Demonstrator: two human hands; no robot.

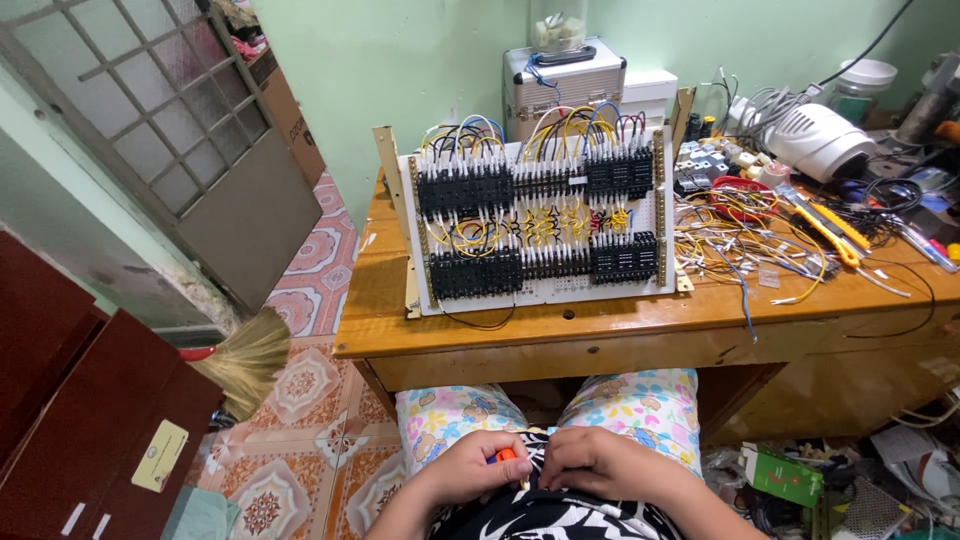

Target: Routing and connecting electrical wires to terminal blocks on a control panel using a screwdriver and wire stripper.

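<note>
My left hand (pixel 468 465) and my right hand (pixel 592 462) rest together in my lap, low in the head view, below the desk's front edge. The left hand's fingers are curled around a small orange tool (pixel 506 455), of which only a tip shows. The right hand's fingers are closed right beside it; whether they pinch something is hidden. On the wooden desk (pixel 620 330) ahead stands a white panel (pixel 545 288) tilted back, carrying rows of black relay blocks (pixel 470 188) joined by yellow, black and blue wires.
Loose wires (pixel 730 235), a yellow-handled cutter (pixel 825 228) and a white appliance (pixel 820 140) crowd the desk's right side. A metal case (pixel 565 85) stands behind the panel. A broom (pixel 245 360) leans at the left by a dark red cabinet (pixel 95 420). Boxes and clutter (pixel 790 475) lie under the desk at right.
</note>
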